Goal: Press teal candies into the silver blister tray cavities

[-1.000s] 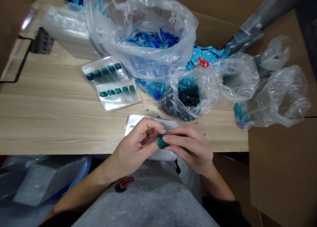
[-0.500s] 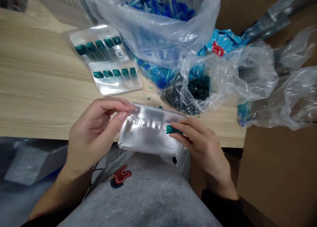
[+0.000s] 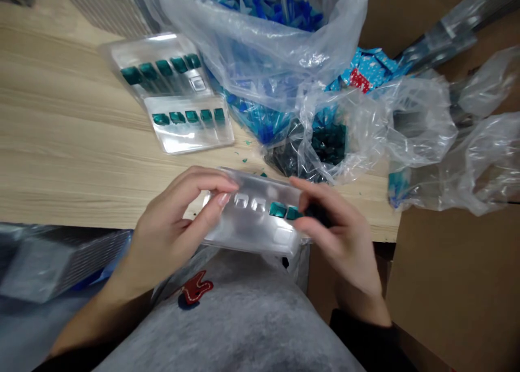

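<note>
A clear plastic tray [image 3: 254, 228] with a row of small pockets lies over the wooden table's near edge. My left hand [image 3: 179, 220] pinches its left end between thumb and fingers. My right hand [image 3: 337, 234] is closed at the tray's right end, its fingertips pressing a small teal piece [image 3: 293, 213] into a pocket. A second teal piece [image 3: 277, 209] sits in the pocket beside it; two pockets to the left are bare. More dark pieces seem tucked in my right palm.
Two filled trays [image 3: 179, 101] with rows of teal pieces lie further back on the table [image 3: 60, 144]. A large clear bag of blue pieces [image 3: 268, 25] and a smaller bag of dark teal pieces [image 3: 325, 142] stand behind. Cardboard boxes [image 3: 455, 285] are on the right.
My hands parted from a joint pinch on one teal piece. My left hand took the tray's left end and my right hand set two teal pieces in its pockets.
</note>
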A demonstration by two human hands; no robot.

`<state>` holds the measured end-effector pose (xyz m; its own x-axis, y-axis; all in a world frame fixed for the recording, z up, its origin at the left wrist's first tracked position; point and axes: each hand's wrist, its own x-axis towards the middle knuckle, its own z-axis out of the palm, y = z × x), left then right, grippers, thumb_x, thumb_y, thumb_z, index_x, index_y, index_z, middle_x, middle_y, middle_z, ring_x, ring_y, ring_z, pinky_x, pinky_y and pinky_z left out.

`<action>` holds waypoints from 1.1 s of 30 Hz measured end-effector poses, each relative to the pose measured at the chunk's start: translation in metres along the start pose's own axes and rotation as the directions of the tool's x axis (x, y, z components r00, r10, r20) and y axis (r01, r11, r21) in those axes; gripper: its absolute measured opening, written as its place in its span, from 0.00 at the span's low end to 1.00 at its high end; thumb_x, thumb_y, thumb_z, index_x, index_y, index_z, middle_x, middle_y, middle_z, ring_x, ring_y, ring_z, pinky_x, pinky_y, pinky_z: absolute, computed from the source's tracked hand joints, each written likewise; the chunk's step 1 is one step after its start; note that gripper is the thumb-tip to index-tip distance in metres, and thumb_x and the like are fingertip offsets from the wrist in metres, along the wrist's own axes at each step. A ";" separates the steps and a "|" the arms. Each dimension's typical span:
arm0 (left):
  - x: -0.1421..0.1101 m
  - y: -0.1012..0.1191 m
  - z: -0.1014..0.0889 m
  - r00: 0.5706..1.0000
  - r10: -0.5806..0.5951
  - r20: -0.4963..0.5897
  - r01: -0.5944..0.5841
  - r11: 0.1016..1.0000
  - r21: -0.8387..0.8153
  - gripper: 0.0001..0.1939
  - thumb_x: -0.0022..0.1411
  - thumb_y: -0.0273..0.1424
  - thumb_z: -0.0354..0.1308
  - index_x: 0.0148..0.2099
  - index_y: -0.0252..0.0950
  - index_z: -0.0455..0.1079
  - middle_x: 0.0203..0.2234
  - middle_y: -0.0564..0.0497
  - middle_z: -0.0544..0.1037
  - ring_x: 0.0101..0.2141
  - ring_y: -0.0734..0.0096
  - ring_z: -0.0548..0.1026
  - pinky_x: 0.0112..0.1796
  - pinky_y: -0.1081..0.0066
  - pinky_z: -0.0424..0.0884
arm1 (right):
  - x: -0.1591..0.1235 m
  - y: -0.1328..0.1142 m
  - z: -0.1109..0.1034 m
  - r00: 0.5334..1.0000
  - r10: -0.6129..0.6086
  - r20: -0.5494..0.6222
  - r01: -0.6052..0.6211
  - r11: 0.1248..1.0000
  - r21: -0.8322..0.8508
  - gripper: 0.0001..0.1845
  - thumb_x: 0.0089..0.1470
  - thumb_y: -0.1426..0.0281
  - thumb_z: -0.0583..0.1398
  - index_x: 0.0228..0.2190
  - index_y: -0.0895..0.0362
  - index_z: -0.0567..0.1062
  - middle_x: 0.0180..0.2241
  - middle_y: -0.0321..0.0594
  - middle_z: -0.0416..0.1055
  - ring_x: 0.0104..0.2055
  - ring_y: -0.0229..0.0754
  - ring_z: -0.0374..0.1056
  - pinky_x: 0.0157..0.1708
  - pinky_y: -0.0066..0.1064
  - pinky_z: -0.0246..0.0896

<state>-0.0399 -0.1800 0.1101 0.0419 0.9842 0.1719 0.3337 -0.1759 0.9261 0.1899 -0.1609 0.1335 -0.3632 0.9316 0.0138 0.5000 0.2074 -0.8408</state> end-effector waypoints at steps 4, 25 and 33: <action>0.002 0.008 0.010 0.973 0.192 0.132 -0.207 0.972 0.113 0.10 0.68 0.25 0.57 0.48 0.43 0.73 0.41 0.54 0.79 0.43 0.68 0.77 0.45 0.68 0.73 | 0.003 -0.005 0.010 0.981 0.170 0.091 -0.192 0.829 0.525 0.31 0.67 0.47 0.47 0.59 0.52 0.69 0.34 0.36 0.71 0.26 0.34 0.68 0.24 0.27 0.68; 0.005 0.005 0.010 0.968 0.123 0.219 -0.192 0.925 0.328 0.05 0.68 0.37 0.60 0.41 0.44 0.75 0.43 0.52 0.78 0.46 0.59 0.72 0.46 0.58 0.63 | -0.005 -0.002 0.007 0.996 -0.016 -0.092 0.024 0.996 0.087 0.08 0.63 0.68 0.61 0.43 0.51 0.79 0.36 0.35 0.77 0.35 0.36 0.72 0.35 0.29 0.71; 0.004 0.000 0.018 0.988 0.047 0.147 -0.113 0.870 0.479 0.10 0.69 0.39 0.56 0.38 0.41 0.72 0.45 0.48 0.77 0.48 0.52 0.69 0.47 0.54 0.60 | -0.009 0.010 0.001 0.973 0.011 -0.229 0.004 0.998 0.066 0.08 0.63 0.69 0.62 0.43 0.50 0.79 0.34 0.34 0.76 0.35 0.36 0.72 0.31 0.28 0.69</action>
<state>-0.0230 -0.1763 0.1050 0.1958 0.9668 0.1643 0.7369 -0.2556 0.6258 0.1971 -0.1671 0.1249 -0.1683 0.9774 0.1281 0.4452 0.1913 -0.8747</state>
